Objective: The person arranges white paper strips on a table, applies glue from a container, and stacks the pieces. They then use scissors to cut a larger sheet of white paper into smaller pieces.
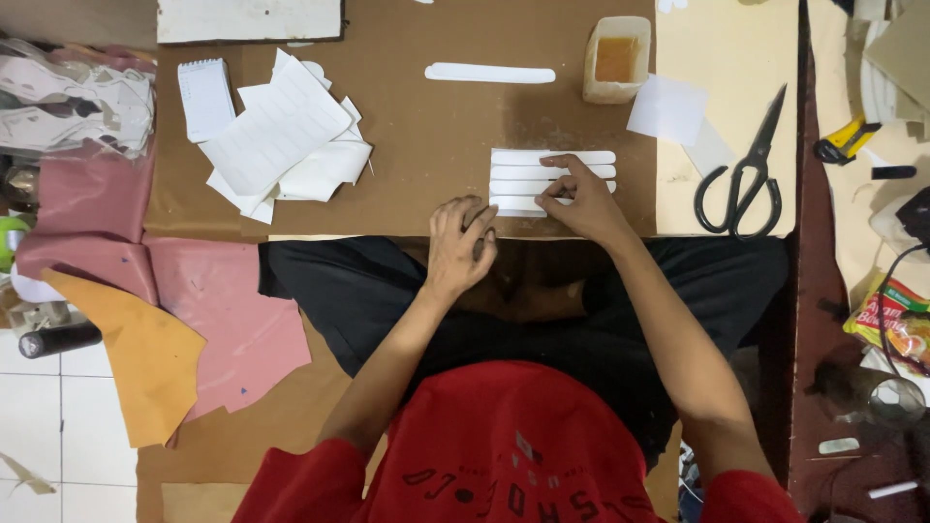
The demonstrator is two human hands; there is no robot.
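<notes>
A row of several long white strips (528,171) lies side by side on the brown board (426,145). My right hand (581,199) rests on their right part, fingertips pressing the strips. My left hand (463,242) sits at the board's near edge just left of the strips, fingers curled, holding nothing that I can see. One more white strip (489,73) lies alone farther back.
A plastic cup with amber glue (616,58) stands behind the strips. Black scissors (744,179) lie on a pale sheet to the right. A heap of white paper pieces (286,136) and a small notepad (204,97) sit at left. Pink and orange sheets (165,320) cover the floor.
</notes>
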